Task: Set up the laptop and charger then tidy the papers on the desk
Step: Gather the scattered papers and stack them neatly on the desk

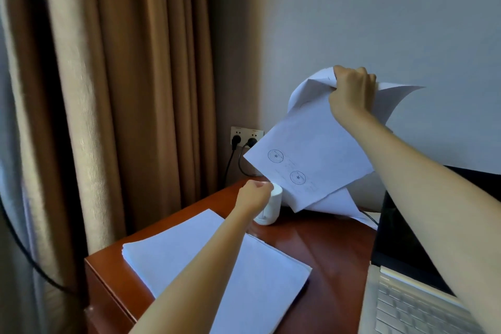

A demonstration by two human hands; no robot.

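White cup (272, 207) just behind the left hand (253, 194), its inside hidden. That hand pinches the lower edge of the loose sheets (311, 149); the right hand (352, 92) grips their top. Laptop (401, 304) cut off.

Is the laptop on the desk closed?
No, the laptop stands open, its keyboard and dark screen both showing.

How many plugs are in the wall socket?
2. The left plug and right plug, both black, sit side by side in the socket plate. The lifted papers may hide more.
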